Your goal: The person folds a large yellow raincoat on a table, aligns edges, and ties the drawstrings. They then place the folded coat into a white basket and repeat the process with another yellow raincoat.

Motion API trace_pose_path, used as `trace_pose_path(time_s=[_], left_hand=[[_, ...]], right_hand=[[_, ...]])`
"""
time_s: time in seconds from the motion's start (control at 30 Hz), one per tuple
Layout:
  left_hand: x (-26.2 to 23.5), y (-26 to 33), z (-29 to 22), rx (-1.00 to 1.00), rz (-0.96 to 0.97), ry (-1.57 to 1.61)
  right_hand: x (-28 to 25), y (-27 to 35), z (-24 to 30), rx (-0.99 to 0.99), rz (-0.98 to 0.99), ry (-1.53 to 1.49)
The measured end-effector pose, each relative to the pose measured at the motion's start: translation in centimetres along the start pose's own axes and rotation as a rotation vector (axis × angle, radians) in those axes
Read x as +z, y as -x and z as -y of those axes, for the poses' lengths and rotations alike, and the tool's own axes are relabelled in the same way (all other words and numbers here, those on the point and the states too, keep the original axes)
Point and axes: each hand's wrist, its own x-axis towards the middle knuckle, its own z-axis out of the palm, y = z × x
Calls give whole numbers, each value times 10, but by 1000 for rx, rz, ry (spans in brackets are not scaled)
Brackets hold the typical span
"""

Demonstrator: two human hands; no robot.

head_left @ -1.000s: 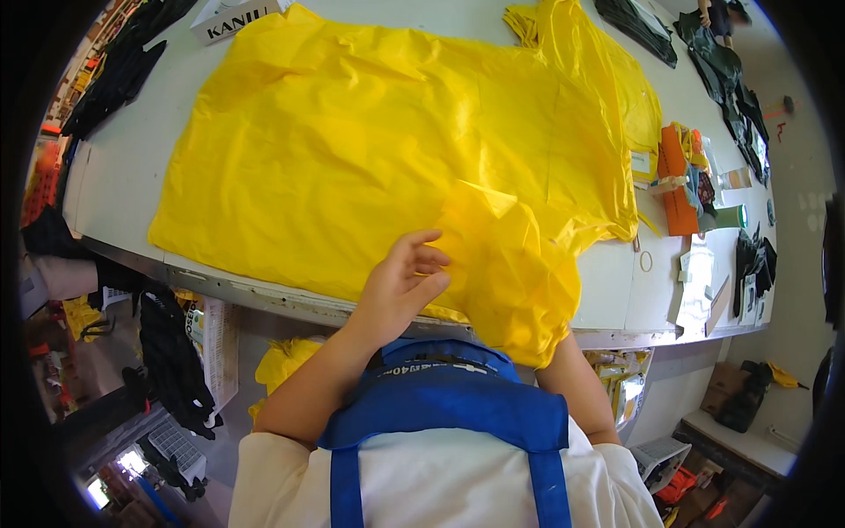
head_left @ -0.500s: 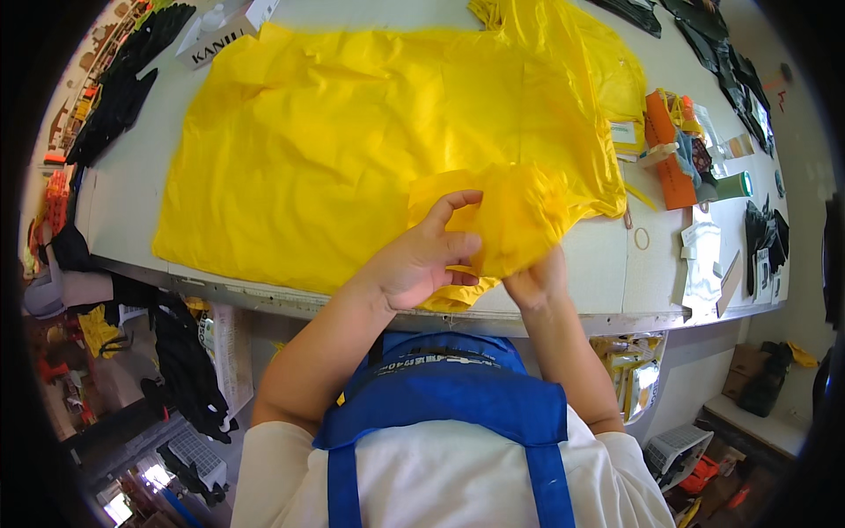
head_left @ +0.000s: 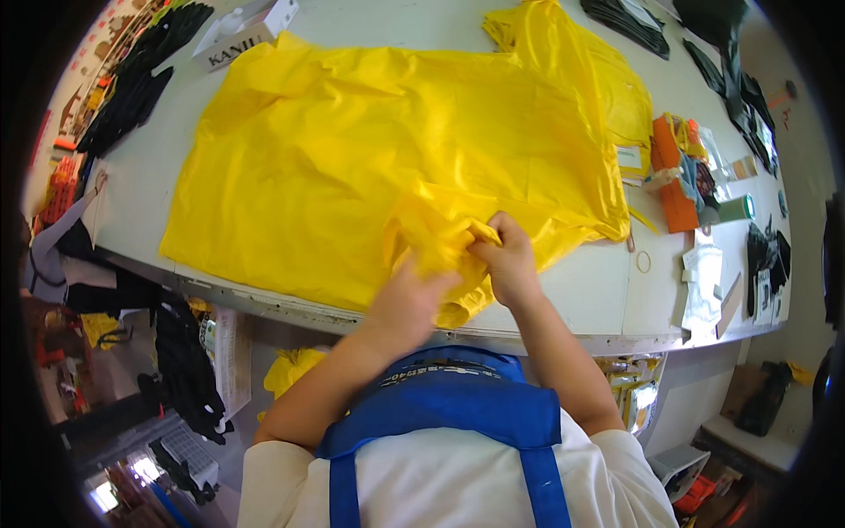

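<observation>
A large piece of shiny yellow cloth (head_left: 308,167), thin and wrinkled, lies spread over the table in front of me. Its near right part is gathered into a loose bunch by the table's front edge. My right hand (head_left: 510,261) is closed with the bunched cloth pinched between thumb and fingers. My left hand (head_left: 407,304) is just left of the bunch, over the cloth. Motion smears its fingers, so I cannot tell whether they grip the cloth. One rolled end of the cloth hangs near the table edge between my hands.
More folded yellow cloth (head_left: 620,97) lies at the far right. Beside it stand an orange box (head_left: 673,172) of small items and a green roll (head_left: 738,208). A white box (head_left: 246,33) and black garments (head_left: 132,110) are at the far left. Another person's arm (head_left: 66,220) reaches the table's left end.
My right hand has risen and turned, now pinching the bunch from its right side. My left hand has moved down and nearer to me. The raised yellow part has crumpled lower.
</observation>
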Motion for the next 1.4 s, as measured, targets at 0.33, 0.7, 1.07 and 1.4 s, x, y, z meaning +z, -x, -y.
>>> trace_pose_path(time_s=[0.33, 0.7, 1.07, 1.4], left_hand=[[-98, -7, 30, -837, 66, 1527], [-130, 67, 175, -609, 187, -72], [-153, 110, 287, -870, -132, -107], [-168, 136, 294, -1147, 142, 554]], right_hand=[[47, 1, 79, 442, 340, -601], [61, 34, -16, -410, 340, 1064], [4, 66, -89, -143, 573, 1514], [-34, 91, -90, -73, 671, 1617]])
